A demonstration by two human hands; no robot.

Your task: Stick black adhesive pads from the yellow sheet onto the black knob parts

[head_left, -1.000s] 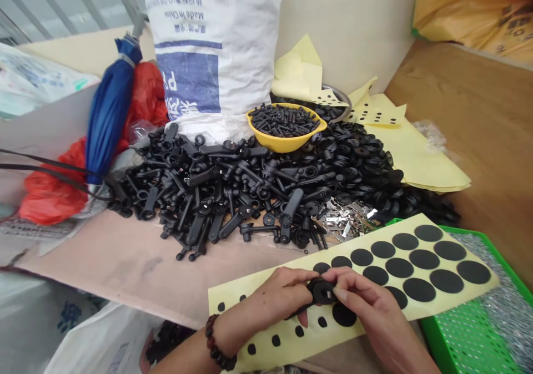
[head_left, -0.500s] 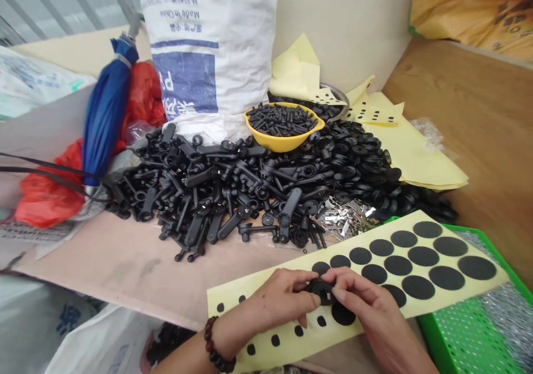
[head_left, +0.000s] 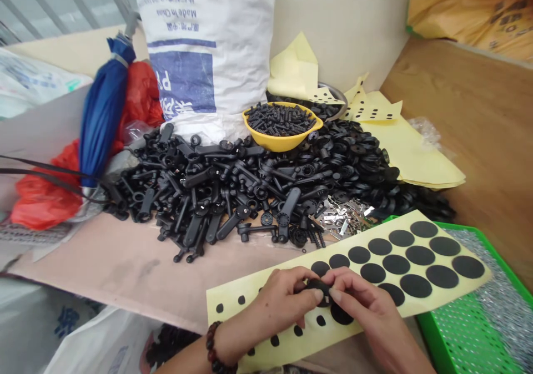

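Note:
Just over the yellow sticker sheet [head_left: 266, 340], a small round black plastic part [head_left: 318, 292] is pinched between my two hands. My left hand [head_left: 285, 302], with a beaded bracelet at the wrist, grips it from the left, its thumb pressed on the top face. From the right, my right hand [head_left: 364, 302] holds the edge with thumb and bent fingers. A tiny pale spot shows near the right thumb. Large black round stickers fill the sheet's right half, with smaller black dots on its left. My hands hide the middle of the sheet.
Behind the sheet lies a wide heap of black plastic arms and discs [head_left: 233, 185]. Small metal clips [head_left: 343, 218] lie by it. A yellow bowl [head_left: 281, 141] holds black screw-like parts. A green basket [head_left: 458, 329] stands right, a white sack [head_left: 208, 24] behind, a blue umbrella [head_left: 104, 107] left.
The black part has turned in my fingers: its slotted opening showed before, and now a mostly flat dark face does. My left thumb has slid onto that face. The view shifted slightly.

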